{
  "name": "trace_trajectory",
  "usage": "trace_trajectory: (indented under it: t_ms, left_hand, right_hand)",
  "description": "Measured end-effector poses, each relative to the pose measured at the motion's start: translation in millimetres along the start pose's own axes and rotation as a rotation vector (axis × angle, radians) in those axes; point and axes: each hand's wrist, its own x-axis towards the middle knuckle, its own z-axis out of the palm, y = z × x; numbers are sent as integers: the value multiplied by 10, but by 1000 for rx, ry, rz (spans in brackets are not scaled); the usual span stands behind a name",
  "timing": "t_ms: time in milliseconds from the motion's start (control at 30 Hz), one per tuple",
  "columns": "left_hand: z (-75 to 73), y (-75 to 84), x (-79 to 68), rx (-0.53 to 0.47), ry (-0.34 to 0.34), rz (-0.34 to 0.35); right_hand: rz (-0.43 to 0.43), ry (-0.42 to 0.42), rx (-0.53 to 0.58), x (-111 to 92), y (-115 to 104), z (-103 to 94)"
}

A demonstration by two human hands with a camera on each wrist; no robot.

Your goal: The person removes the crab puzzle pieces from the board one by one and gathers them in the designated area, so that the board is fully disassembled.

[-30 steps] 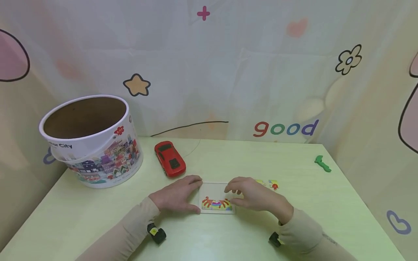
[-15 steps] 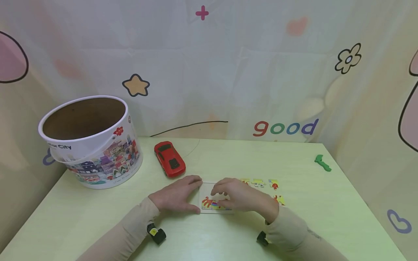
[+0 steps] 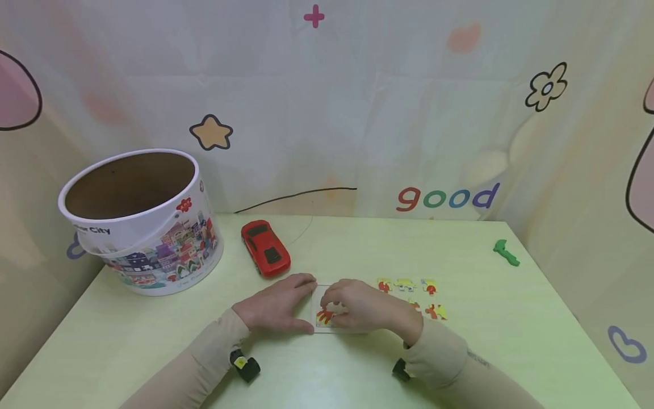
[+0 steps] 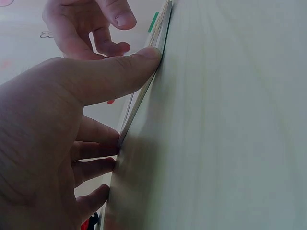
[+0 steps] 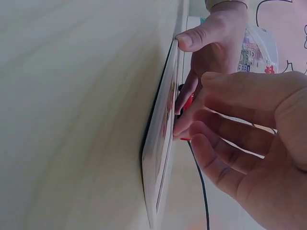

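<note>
A small white puzzle board [image 3: 319,292] lies on the table, with orange and yellow picture pieces [image 3: 323,316] set along its near side. My left hand [image 3: 278,305] braces its left edge, thumb at the near corner and fingertips at the far one. In the left wrist view the thumb [image 4: 115,76] stretches over to the board's edge. My right hand [image 3: 361,307] hovers over the board with bent fingers, covering most of the pieces. The right wrist view shows its thumb and fingers [image 5: 216,165] apart, with nothing visible between them.
Several loose puzzle pieces [image 3: 406,285] lie right of the board, partly behind the right hand. A red toy car [image 3: 265,250] stands beyond the left hand. A large printed bucket [image 3: 163,250] occupies the back left, and a small green toy part [image 3: 506,253] lies far right.
My right hand has moved left across the board, covering more of the set pieces and uncovering loose ones at the right. The left hand has stayed at the board's edge.
</note>
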Motion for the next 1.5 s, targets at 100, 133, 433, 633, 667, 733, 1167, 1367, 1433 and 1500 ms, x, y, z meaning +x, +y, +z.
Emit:
trace_trajectory:
  t_ms: [100, 133, 433, 633, 667, 733, 1167, 1367, 1433, 1500]
  left_hand:
    - [-3, -2, 0, -7, 0, 2]
    - [-3, -1, 0, -8, 1, 3]
    - [0, -4, 1, -7, 4, 7]
    - [-2, -18, 2, -11, -2, 1]
    - [-1, -19, 3, -10, -3, 1]
    - [0, -21, 3, -10, 2, 6]
    - [-25, 8, -10, -6, 14, 20]
    - [-32, 13, -22, -18, 6, 8]
    - [-32, 14, -21, -21, 2, 4]
    - [-33, 13, -16, -11, -2, -1]
  right_hand:
    - [19, -17, -2, 28, -26, -1]
    - [25, -21, -4, 36, -33, 1]
    - [85, -42, -10, 90, -84, 20]
    - [86, -54, -33, 132, -89, 59]
    - [85, -55, -38, 138, -89, 65]
    - [77, -53, -53, 151, -86, 78]
    - [97, -79, -102, 194, -118, 109]
    - [96, -72, -110, 203, -122, 134]
    - [98, -67, -115, 200, -121, 137]
    - [101, -64, -119, 198, -122, 139]
